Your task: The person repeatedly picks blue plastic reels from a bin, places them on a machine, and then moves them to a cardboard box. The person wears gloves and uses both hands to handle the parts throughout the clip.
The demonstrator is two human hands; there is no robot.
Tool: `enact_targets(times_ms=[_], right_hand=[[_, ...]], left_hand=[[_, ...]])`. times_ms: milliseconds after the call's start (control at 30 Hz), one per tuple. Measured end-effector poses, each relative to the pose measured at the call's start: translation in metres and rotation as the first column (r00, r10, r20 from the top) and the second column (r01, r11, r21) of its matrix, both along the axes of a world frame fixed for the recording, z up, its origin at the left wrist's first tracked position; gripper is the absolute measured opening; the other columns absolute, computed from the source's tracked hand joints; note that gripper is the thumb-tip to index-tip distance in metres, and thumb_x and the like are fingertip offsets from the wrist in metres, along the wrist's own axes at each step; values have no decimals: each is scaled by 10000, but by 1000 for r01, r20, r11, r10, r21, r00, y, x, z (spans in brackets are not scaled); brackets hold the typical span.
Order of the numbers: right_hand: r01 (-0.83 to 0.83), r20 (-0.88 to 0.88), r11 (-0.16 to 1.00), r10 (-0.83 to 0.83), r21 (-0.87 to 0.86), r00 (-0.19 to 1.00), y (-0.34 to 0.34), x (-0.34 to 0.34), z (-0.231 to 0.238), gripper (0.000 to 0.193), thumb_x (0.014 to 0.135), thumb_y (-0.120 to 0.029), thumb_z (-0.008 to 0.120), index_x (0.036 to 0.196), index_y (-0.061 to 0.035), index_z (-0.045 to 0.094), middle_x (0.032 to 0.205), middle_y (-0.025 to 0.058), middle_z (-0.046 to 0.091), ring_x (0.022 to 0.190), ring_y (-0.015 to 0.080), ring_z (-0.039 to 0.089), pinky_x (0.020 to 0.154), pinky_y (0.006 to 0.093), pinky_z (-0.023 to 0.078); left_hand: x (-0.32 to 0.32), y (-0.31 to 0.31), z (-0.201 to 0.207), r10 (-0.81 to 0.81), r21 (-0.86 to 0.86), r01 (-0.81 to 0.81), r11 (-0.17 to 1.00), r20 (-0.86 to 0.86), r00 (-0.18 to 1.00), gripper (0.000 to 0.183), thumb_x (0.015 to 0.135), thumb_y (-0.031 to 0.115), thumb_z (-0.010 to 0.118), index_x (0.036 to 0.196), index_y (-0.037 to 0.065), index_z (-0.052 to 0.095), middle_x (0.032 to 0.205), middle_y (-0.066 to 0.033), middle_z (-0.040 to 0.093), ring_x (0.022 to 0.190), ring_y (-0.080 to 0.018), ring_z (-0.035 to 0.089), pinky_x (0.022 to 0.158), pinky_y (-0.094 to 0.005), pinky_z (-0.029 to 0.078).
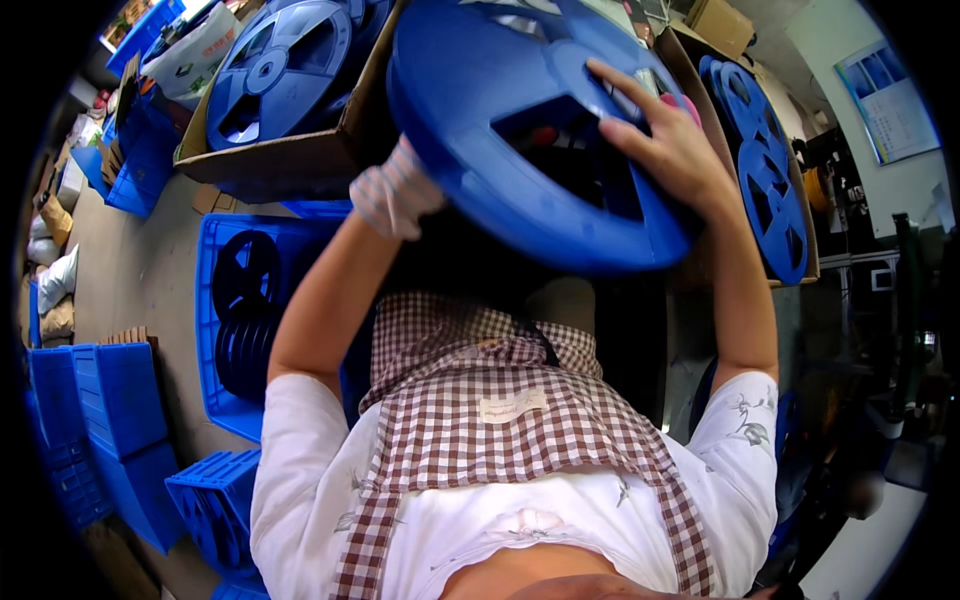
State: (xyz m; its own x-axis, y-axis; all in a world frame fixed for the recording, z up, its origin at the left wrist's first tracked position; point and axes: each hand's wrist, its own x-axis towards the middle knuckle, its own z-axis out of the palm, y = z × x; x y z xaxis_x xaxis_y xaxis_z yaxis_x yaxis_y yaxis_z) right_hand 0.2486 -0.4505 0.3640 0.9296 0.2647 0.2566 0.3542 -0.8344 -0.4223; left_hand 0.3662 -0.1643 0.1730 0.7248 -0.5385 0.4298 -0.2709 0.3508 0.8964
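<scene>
A large blue plastic reel (470, 160) with cut-out openings is tilted up in front of my torso. My left hand (400, 190), in a pale striped glove, is closed on its left edge; the flange hides most of the fingers. My bare right hand (665, 140) reaches over the reel's right side. Its thumb and index finger are stretched out and apart near the hub, while the other fingers are partly hidden. A small pink thing shows beside that hand, too little of it to name.
Cardboard boxes of blue reels flank the held one: reels (285, 75) at left, reels (765, 190) at right. Below the left box, a blue crate (207, 330) holds black reels (245, 275). Blue bins (120, 400) are stacked farther left. Dark equipment stands at right.
</scene>
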Motion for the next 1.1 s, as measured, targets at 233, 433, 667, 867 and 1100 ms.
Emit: enact_targets(times_ms=[233, 433, 667, 867, 1100], right_hand=[[230, 103, 930, -209, -288, 973, -17, 137, 61, 776, 902, -616, 499, 1497, -136, 371, 1526, 196, 361, 1423, 373, 307, 1173, 425, 232], [173, 36, 954, -170, -246, 985, -15, 169, 57, 738, 912, -620, 486, 1497, -183, 375, 1527, 206, 350, 1429, 364, 296, 1180, 438, 225], [208, 43, 928, -205, -309, 978, -4, 156, 72, 711, 898, -625, 507, 1487, -243, 388, 1467, 231, 430, 1360, 389, 411, 1129, 446, 326], [145, 59, 928, -133, -344, 989, -14, 172, 67, 689, 921, -585, 508, 1482, -199, 401, 1498, 213, 396, 1384, 375, 376, 1150, 448, 290], [131, 69, 911, -112, -391, 991, -32, 177, 59, 723, 906, -639, 481, 1496, -233, 379, 1504, 218, 383, 1405, 372, 346, 1169, 443, 261]], left_hand=[[68, -8, 159, -211, -331, 116, 936, -265, 941, 369, 891, 47, 574, 1259, 53, 557, 1235, -101, 611, 1144, -217, 591, 1004, -363, 492], [56, -10, 167, -161, -358, 32, 933, -336, 928, 346, 909, 0, 507, 1248, -14, 576, 1192, -103, 641, 1084, -201, 637, 951, -300, 527], [51, -16, 163, 38, -324, -263, 909, -563, 826, 210, 982, 17, 500, 1170, -30, 581, 1073, -177, 669, 957, -239, 692, 921, -292, 592], [23, -19, 173, 117, -145, -177, 974, -347, 931, 210, 986, 48, 510, 1164, -47, 570, 1066, -168, 664, 955, -239, 692, 897, -252, 594], [5, -23, 171, 41, -142, -157, 977, -600, 799, 330, 987, 94, 535, 1251, -100, 496, 1232, -251, 600, 1110, -343, 638, 1025, -377, 528]])
